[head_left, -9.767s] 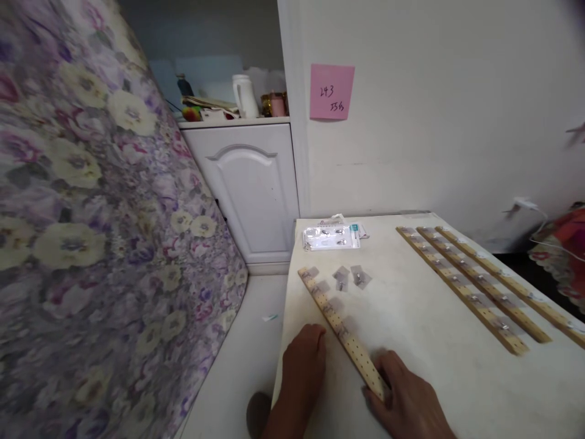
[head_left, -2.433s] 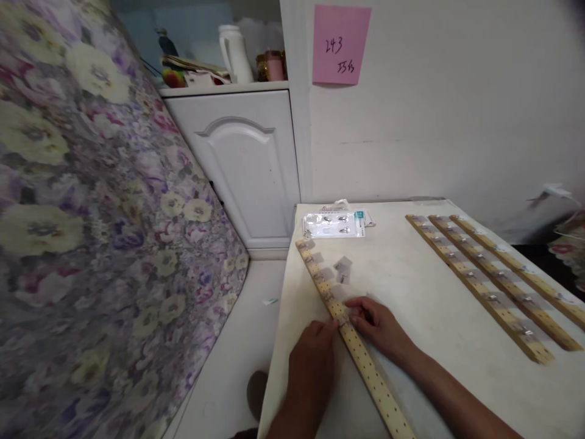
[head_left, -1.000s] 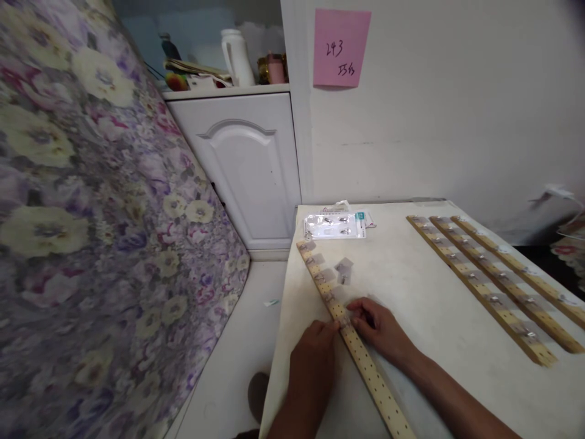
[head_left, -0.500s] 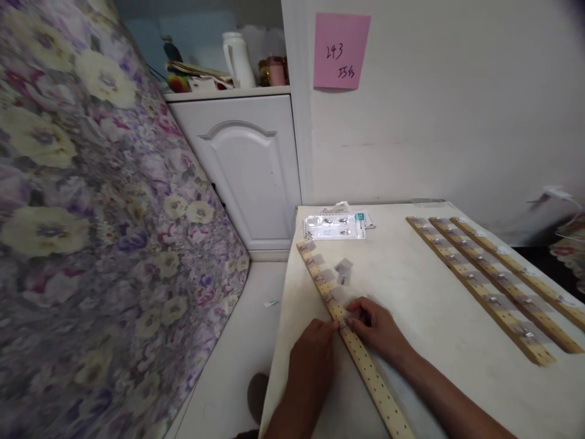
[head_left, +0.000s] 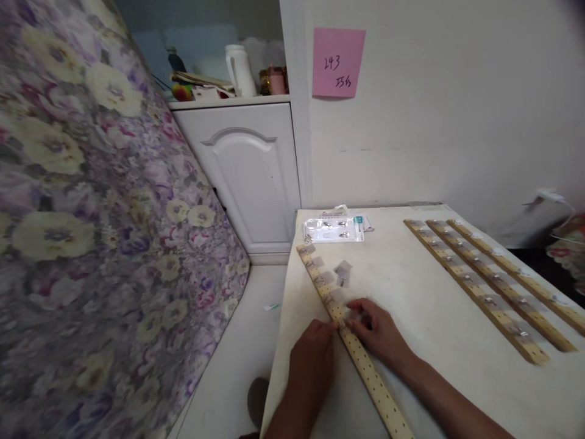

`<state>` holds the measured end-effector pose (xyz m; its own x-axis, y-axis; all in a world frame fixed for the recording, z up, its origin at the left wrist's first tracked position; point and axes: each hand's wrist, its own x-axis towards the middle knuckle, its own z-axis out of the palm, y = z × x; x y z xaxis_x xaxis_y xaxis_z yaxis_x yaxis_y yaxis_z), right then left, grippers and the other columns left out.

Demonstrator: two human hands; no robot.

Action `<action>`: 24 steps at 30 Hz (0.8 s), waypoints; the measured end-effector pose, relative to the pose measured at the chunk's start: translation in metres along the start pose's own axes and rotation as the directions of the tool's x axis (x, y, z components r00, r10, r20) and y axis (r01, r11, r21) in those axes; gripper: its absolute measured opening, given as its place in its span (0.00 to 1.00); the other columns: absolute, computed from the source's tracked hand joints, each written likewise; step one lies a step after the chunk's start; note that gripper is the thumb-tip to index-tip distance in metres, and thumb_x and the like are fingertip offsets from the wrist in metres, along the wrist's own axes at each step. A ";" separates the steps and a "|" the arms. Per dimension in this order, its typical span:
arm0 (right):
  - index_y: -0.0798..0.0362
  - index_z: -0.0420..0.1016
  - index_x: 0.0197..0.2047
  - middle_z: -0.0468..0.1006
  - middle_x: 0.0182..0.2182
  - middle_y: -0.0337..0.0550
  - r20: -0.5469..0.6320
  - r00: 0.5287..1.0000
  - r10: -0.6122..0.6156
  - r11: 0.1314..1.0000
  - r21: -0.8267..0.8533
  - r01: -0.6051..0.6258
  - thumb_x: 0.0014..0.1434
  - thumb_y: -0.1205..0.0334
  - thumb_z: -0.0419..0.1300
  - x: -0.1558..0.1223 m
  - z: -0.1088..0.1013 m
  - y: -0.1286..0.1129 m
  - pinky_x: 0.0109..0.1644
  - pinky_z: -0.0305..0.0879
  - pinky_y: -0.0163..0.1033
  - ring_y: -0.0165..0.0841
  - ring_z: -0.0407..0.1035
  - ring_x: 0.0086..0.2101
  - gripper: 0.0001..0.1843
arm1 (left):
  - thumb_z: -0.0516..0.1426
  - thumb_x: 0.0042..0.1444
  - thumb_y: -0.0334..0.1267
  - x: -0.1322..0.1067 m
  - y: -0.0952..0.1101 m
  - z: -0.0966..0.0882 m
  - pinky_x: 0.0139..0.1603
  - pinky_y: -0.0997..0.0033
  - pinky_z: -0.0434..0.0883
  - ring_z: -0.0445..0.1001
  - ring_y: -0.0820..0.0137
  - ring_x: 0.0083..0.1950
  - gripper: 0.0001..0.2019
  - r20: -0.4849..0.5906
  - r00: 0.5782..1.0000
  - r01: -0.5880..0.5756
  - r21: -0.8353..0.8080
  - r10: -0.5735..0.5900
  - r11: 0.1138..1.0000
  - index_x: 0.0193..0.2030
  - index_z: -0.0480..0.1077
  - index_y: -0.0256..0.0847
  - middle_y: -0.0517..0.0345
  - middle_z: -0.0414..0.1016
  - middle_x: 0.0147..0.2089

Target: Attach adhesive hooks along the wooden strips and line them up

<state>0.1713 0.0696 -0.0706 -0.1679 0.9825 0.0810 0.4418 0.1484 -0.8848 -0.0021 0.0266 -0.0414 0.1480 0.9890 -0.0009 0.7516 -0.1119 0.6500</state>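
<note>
A long wooden strip [head_left: 372,381] with rows of small holes lies slantwise on the table. Along its far end sit several small clear plastic pieces with metal parts [head_left: 325,279]. My left hand [head_left: 313,353] is closed, its fingertips pressed at the strip's left edge; what they pinch is too small to make out. From the other side, my right hand [head_left: 378,329] is closed at the same spot, thumb and index finger at a small clear plastic piece on the strip. One loose clear piece with a metal part [head_left: 342,273] lies just right of the strip.
Clear blister packaging [head_left: 333,230] lies at the table's back left. On the right rest three filled wooden strips [head_left: 475,286]. A wall with a pink note [head_left: 338,63] stands behind the table [head_left: 388,256]. A floral curtain [head_left: 114,244] and a white cabinet [head_left: 251,183] are on the left.
The view has tilted up slightly. Both hands stay at the same spot on the strip, with only slight finger movement.
</note>
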 end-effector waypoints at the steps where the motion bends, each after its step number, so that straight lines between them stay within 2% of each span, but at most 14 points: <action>1: 0.51 0.70 0.45 0.74 0.34 0.41 -0.010 1.000 -0.008 1.000 -0.012 0.008 0.54 0.58 0.57 -0.001 0.000 -0.001 0.31 0.65 0.38 0.32 0.66 0.27 0.15 | 0.45 0.60 0.32 0.000 0.000 0.000 0.47 0.72 0.68 0.73 0.70 0.45 0.18 -0.003 1.000 0.003 -0.003 -0.003 1.000 0.49 0.71 0.46 0.57 0.73 0.43; 5: 0.50 0.69 0.47 0.75 0.38 0.43 -0.056 0.997 -0.058 0.995 -0.085 0.054 0.56 0.58 0.55 -0.007 -0.004 -0.007 0.32 0.64 0.39 0.32 0.66 0.26 0.14 | 0.44 0.60 0.33 0.000 0.000 0.000 0.48 0.70 0.68 0.73 0.70 0.44 0.18 -0.012 1.000 0.017 -0.018 -0.017 1.000 0.49 0.71 0.46 0.57 0.74 0.43; 9: 0.50 0.69 0.45 0.73 0.36 0.43 -0.163 0.978 -0.130 0.979 -0.179 0.100 0.59 0.58 0.53 -0.006 -0.026 -0.007 0.32 0.63 0.40 0.32 0.65 0.26 0.12 | 0.45 0.59 0.33 0.001 0.004 -0.003 0.48 0.69 0.67 0.73 0.69 0.46 0.17 -0.048 0.998 0.039 -0.067 -0.043 0.997 0.50 0.69 0.44 0.56 0.75 0.45; 11: 0.51 0.70 0.44 0.72 0.33 0.42 -0.236 0.966 -0.108 0.974 -0.217 0.056 0.59 0.58 0.52 -0.001 -0.040 -0.001 0.32 0.63 0.40 0.32 0.64 0.26 0.12 | 0.46 0.58 0.32 0.001 0.007 -0.006 0.46 0.68 0.68 0.73 0.68 0.45 0.16 -0.062 0.996 0.066 -0.083 -0.071 0.994 0.50 0.68 0.43 0.55 0.75 0.44; 13: 0.51 0.70 0.42 0.72 0.31 0.41 -0.268 0.963 -0.036 0.971 -0.236 -0.029 0.57 0.57 0.54 0.004 -0.053 0.011 0.31 0.63 0.39 0.32 0.64 0.25 0.11 | 0.46 0.58 0.33 0.001 0.009 -0.009 0.44 0.68 0.68 0.74 0.67 0.43 0.15 -0.066 0.993 0.088 -0.081 -0.093 0.993 0.49 0.68 0.43 0.56 0.76 0.42; 18: 0.52 0.71 0.39 0.72 0.29 0.40 -0.179 0.983 0.045 0.971 -0.222 -0.085 0.54 0.56 0.57 0.010 -0.062 0.035 0.34 0.63 0.39 0.34 0.66 0.29 0.11 | 0.46 0.60 0.36 0.000 0.003 -0.011 0.46 0.68 0.67 0.74 0.66 0.45 0.14 -0.078 0.996 0.046 -0.085 -0.053 0.995 0.47 0.69 0.43 0.55 0.76 0.44; 24: 0.51 0.70 0.31 0.71 0.23 0.36 -0.116 0.991 0.069 0.977 -0.194 -0.091 0.57 0.54 0.54 0.006 -0.057 0.033 0.31 0.59 0.36 0.32 0.65 0.26 0.10 | 0.46 0.60 0.36 -0.002 -0.002 -0.011 0.44 0.69 0.67 0.74 0.66 0.44 0.13 -0.057 0.997 0.038 -0.073 -0.043 0.997 0.43 0.70 0.43 0.55 0.77 0.42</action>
<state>0.2348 0.0863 -0.0730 -0.0340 0.9968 0.0720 0.6175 0.0776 -0.7827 -0.0107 0.0256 -0.0344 0.0789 0.9968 0.0149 0.7076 -0.0665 0.7035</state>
